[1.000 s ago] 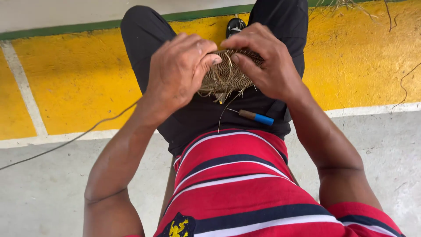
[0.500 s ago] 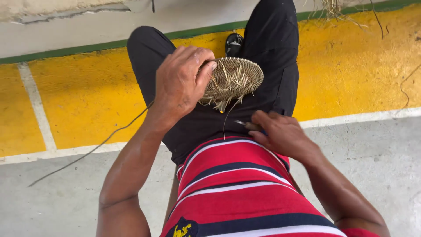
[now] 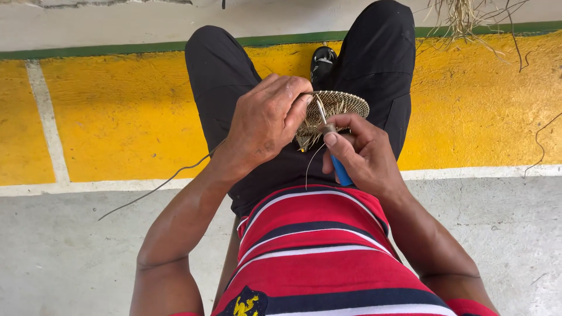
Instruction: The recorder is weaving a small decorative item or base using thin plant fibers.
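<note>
A small round woven disc (image 3: 339, 105) of tan straw rests above my lap, between my black-trousered knees. My left hand (image 3: 266, 123) grips its left edge, fingers curled over the rim. My right hand (image 3: 363, 155) holds a blue-handled awl (image 3: 338, 167), its metal tip (image 3: 321, 111) pointing up into the weave beside my left fingertips. Loose straw ends (image 3: 305, 140) hang under the disc, and one thin strand trails down toward my striped shirt.
A long thin fibre (image 3: 158, 187) runs from my left wrist out over the grey concrete floor (image 3: 70, 251). Beyond lies a yellow painted band (image 3: 117, 117) with white lines. A bundle of dry straw (image 3: 462, 17) sits at the top right. A black shoe (image 3: 323, 58) shows between the knees.
My right hand reached down to my lap, picked up the blue-handled awl, and brought it up to the disc. The left hand kept holding the disc.
</note>
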